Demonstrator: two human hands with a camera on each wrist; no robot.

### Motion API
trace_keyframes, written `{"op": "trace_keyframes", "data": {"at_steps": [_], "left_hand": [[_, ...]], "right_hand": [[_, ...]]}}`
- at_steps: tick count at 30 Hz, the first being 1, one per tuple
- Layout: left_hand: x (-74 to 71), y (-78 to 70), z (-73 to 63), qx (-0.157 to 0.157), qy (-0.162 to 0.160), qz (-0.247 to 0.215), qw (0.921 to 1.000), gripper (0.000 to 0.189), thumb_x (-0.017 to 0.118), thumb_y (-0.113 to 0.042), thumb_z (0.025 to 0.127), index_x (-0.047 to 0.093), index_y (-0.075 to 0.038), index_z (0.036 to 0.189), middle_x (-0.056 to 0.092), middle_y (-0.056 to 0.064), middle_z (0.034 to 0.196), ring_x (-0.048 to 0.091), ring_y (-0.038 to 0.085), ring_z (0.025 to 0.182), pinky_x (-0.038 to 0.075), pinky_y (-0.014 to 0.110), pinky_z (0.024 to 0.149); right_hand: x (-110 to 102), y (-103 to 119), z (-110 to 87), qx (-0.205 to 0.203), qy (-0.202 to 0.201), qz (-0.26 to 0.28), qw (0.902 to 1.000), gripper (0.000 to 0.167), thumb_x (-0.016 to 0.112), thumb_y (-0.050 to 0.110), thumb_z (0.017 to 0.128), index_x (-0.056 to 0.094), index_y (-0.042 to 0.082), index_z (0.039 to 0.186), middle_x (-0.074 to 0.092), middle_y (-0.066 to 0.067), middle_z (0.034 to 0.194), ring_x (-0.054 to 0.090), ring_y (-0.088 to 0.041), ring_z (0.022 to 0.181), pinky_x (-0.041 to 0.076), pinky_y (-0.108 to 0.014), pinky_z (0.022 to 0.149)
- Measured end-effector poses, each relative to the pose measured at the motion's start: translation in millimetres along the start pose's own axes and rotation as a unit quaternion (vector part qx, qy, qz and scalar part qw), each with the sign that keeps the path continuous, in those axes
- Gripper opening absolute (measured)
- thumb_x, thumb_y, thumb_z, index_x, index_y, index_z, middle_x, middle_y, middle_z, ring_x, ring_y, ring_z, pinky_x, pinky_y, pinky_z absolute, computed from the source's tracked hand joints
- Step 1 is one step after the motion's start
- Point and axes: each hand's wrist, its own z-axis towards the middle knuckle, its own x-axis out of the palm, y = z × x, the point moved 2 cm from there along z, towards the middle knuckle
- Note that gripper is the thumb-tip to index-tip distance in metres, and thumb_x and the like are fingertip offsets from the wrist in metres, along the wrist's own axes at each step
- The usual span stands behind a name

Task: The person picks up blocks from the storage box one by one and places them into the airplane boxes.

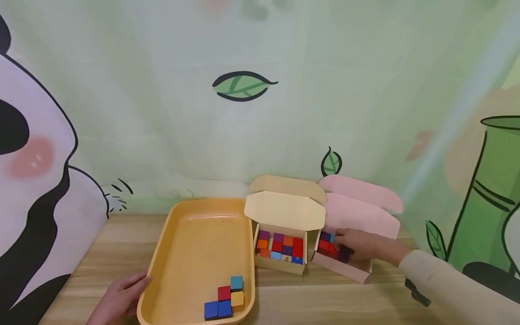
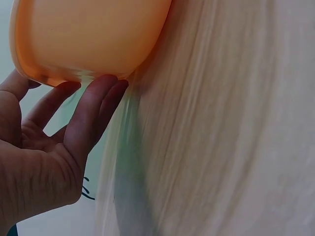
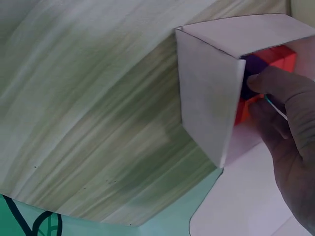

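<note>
My left hand (image 1: 123,293) grips the left rim of a yellow tray (image 1: 156,253); in the left wrist view its fingertips (image 2: 101,86) touch the tray's outer wall. Red, blue, teal and yellow wooden cubes (image 1: 224,309) lie at the tray's near right corner. My right hand (image 1: 357,243) reaches into an open pink box (image 1: 341,266) that holds red, blue and purple cubes. In the right wrist view its thumb overlaps a dark purple cube (image 3: 253,66), beside red cubes (image 3: 283,58). Fingers hide several cubes, and I cannot tell whether one is pinched.
Between tray and pink box stands an open cream box (image 1: 280,265) of mixed-colour cubes. Both box lids stand raised against a printed cloth backdrop (image 1: 174,113). A dark object (image 1: 417,292) lies beneath the right sleeve on the wooden table (image 1: 292,302).
</note>
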Motion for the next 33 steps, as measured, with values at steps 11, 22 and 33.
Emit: {"op": "trace_keyframes", "data": {"at_steps": [11,22,33], "left_hand": [[1.3,3.0,-3.0,-0.005,-0.011,-0.010,0.9999,0.069,0.057,-0.035,0.106,0.033,0.010,0.152,0.063,0.029,0.130,0.072,0.028,0.098,0.062,0.049,0.080],[0.4,3.3,-1.9,-0.004,-0.018,-0.007,0.9998,0.071,0.059,-0.037,0.104,0.035,0.010,0.152,0.066,0.027,0.127,0.073,0.027,0.097,0.062,0.048,0.080],[0.8,5.4,-1.4,0.001,-0.011,-0.008,0.9999,0.071,0.058,-0.036,0.104,0.034,0.011,0.152,0.064,0.028,0.129,0.072,0.028,0.099,0.062,0.048,0.080]], "right_hand": [[5.9,1.6,-2.1,0.011,-0.011,-0.002,0.9999,0.035,0.088,0.004,0.075,0.060,0.017,0.094,0.053,0.002,0.097,0.050,-0.013,0.089,0.055,-0.029,0.078],[9.2,1.2,-0.2,-0.003,-0.033,-0.011,0.9994,0.037,0.089,0.004,0.075,0.059,0.016,0.093,0.052,0.000,0.097,0.051,-0.016,0.090,0.054,-0.031,0.078],[-32.6,51.0,34.6,-0.001,-0.027,-0.064,0.9976,0.015,0.077,0.007,0.089,0.071,0.012,0.102,0.062,0.002,0.091,0.055,-0.011,0.078,0.056,-0.022,0.073]]}}
